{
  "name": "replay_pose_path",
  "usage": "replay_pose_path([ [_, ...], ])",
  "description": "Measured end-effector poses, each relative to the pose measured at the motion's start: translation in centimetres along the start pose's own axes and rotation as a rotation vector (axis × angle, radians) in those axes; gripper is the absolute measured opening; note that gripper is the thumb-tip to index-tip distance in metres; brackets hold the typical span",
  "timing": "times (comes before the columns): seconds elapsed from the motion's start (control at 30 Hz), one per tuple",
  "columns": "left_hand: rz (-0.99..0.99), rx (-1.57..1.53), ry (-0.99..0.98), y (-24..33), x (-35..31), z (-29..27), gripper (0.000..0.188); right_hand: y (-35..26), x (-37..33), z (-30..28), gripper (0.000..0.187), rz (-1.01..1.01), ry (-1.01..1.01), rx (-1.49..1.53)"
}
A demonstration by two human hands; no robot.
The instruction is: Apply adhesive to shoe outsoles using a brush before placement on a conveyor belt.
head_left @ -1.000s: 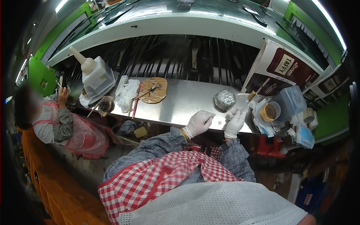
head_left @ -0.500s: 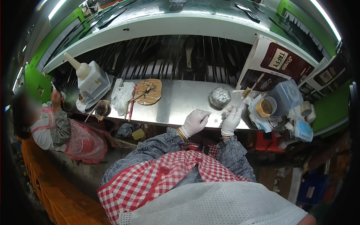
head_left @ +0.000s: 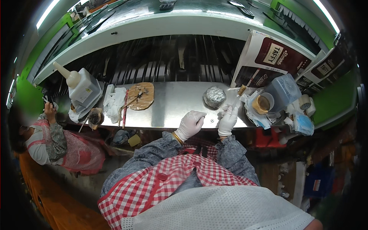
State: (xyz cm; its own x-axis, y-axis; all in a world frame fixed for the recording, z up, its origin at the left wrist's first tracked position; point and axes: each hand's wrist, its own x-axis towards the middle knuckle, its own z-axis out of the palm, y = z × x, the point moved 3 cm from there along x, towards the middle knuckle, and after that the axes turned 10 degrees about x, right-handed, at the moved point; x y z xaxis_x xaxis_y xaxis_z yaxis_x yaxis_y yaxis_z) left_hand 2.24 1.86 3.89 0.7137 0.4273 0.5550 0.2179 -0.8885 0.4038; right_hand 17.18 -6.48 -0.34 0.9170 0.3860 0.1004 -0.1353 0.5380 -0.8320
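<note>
The foil-wrapped ball [head_left: 214,97] sits on the metal worktop [head_left: 172,99], right of the frame's centre, just beyond both hands; its rounded shape probably makes it worth keeping back from the front edge. The gloved left hand [head_left: 189,124], below and left of it, has its fingers curled inward; whether they pinch something small, I cannot tell. The gloved right hand [head_left: 228,119], below and right of the ball, has its fingers drawn close together, pointing up the frame; a pale strip shows near their tips, but whether they grip it is unclear. Both hands hang near the worktop's front edge, perhaps for steadiness. Right of them, a bristled brush end [head_left: 241,90] lies near a cup [head_left: 262,104] and a clear tub [head_left: 285,92], seemingly grouped within the right hand's reach. At left, a brown pad [head_left: 142,96] bears dark bits, with sticks leaning on it, likely to keep their tips raised. Further left stands a spouted bottle [head_left: 85,90], and a co-worker [head_left: 65,147] is at the left edge.
</note>
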Motion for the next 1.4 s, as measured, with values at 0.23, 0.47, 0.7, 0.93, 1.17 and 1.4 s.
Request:
replay_pose_path([
  [0.23,0.009,-0.001,0.016,-0.2,-0.1,0.1,0.016,-0.4,-0.2,0.2,0.019,-0.056,-0.013,-0.055],
  [0.47,0.027,0.002,0.035,0.0,-0.2,-0.2,0.015,-0.7,-0.3,0.4,0.019,-0.104,-0.038,-0.121],
  [0.7,0.038,0.018,0.051,-0.4,-0.3,-0.4,0.014,-1.4,-0.6,1.2,0.019,-0.081,-0.034,-0.093],
  [0.93,0.023,0.003,0.039,-0.4,-0.5,-0.5,0.017,-1.1,-0.5,0.7,0.022,-0.134,-0.006,-0.259],
  [1.17,0.036,-0.045,0.031,-0.5,-0.5,-0.7,0.02,-1.3,-0.6,0.7,0.023,-0.197,0.03,-0.36],
  [1.4,0.02,-0.09,0.0,-0.6,-0.4,-1.2,0.02,-1.4,-0.7,1.2,0.022,-0.208,0.008,-0.353],
])
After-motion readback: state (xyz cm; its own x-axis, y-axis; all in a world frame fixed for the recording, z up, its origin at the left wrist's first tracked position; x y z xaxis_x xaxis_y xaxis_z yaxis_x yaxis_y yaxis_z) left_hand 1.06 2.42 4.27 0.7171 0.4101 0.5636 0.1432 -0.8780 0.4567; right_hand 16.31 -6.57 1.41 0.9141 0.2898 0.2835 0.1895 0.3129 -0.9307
